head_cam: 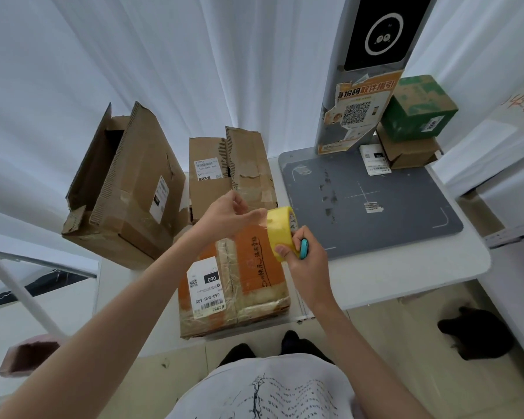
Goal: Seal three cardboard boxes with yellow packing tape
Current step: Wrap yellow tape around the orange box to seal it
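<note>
Fingers of your right hand (303, 255) are curling round the yellow tape roll (280, 231), and they are also holding a small blue thing (303, 248) against the palm. Your left hand (230, 216) is reaching to the top of the roll, with thumb and fingers pinching at its edge; you cannot tell if a strip is coming loose. You are holding the roll in the air just above the orange box (233, 285), which is lying flat with a white label (204, 287) on top. Behind it, the middle box (230, 170) is standing near the tall box (127, 189), whose flaps are hanging open. All three are sitting on the white table (406, 267), beside a grey scale pad (375, 204).
</note>
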